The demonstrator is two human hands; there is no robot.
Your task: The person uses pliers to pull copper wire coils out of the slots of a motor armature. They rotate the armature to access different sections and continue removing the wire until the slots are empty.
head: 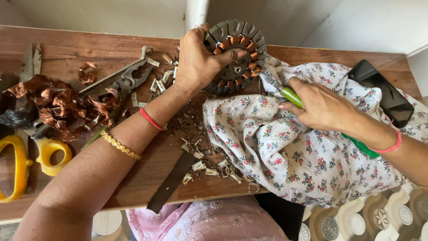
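Observation:
My left hand (199,60) grips a round motor stator (236,56) with grey steel teeth and copper windings, holding it tilted on the wooden table (89,51). My right hand (318,107) holds a green-handled tool (290,95), its metal tip pointing at the stator's lower right rim. The right hand rests on a crumpled floral cloth (285,151).
A pile of stripped copper wire (58,105) lies at the left with pliers (122,80) and yellow-handled shears (35,154). A dark flat blade (171,180) and white insulation scraps (200,163) lie near the front edge. A black phone (385,93) sits at the right.

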